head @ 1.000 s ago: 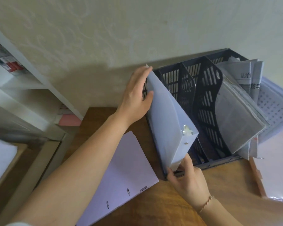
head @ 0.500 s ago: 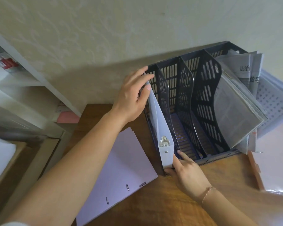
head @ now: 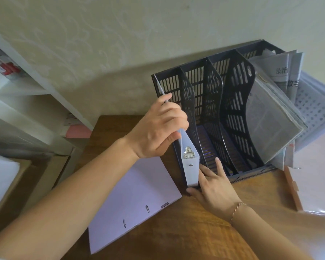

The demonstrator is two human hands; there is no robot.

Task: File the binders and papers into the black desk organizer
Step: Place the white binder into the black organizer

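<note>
Nearest on the brown wooden surface (head: 186, 231), one flat lilac ring binder (head: 131, 199) lies closed beside the right hand (head: 214, 190), whose open fingers press the spine foot of a second, upright pale-lilac binder (head: 189, 166). Just beyond, the left hand (head: 158, 132) grips that binder's top edge, holding it in the leftmost slot of the black slatted plastic desk organizer (head: 214, 102). Of its four slots, two middle ones are vacant, while the rightmost holds one clear sleeve of papers (head: 270, 117) and folded newspapers (head: 283, 76).
</note>
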